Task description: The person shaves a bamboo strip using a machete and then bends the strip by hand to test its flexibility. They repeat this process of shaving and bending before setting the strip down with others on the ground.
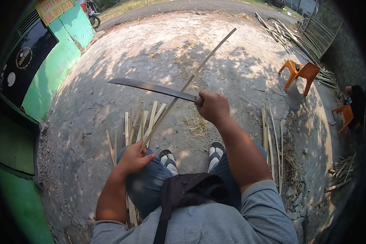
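Observation:
My left hand is closed round the lower end of a long bamboo strip, near my left knee. The strip slants up and away to the right. In my right hand is the handle of a machete, its long blade pointing left. The blade crosses over the strip around the strip's middle in this view. Below the blade, several split bamboo strips lie on the ground beside my left leg. More thin strips lie by my right leg.
Shavings litter the concrete ahead of my feet. At right stand an orange chair and a second orange seat with a person at it. Bamboo piles lie back right; a green wall runs along the left.

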### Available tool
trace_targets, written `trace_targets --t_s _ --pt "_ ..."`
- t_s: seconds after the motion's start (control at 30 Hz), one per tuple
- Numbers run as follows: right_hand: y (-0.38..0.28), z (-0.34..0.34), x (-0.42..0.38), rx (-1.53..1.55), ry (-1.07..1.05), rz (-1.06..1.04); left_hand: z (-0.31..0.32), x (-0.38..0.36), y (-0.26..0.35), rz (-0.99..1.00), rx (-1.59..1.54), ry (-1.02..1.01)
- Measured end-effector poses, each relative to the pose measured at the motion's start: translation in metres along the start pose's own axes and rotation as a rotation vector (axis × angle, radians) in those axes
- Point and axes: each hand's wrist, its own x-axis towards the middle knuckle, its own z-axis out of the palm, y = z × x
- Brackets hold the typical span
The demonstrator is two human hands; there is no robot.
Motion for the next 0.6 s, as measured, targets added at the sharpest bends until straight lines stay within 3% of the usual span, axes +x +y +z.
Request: trace_targets --t_s 0.17,0.3,0.5,0.6 --pt "-0.01 -0.004 -0.001 -0.02 0.033 -0.207 -0.004 0.0 -0.009 -0.014 -0.093 -0.01" --pt "0.023 -0.008 0.019 0.011 0.083 0.22 -0.007 -0.004 0.0 -0.038 -0.059 -0.041" --pt "0.004 -0.036 0.001 0.086 -0.143 0.057 -0.007 0.005 -0.003 -0.069 -0.217 -0.065" --pt "0.003 -0.021 -0.006 0.111 -0.19 -0.165 -0.007 0.007 -0.012 -0.094 -0.292 -0.041"
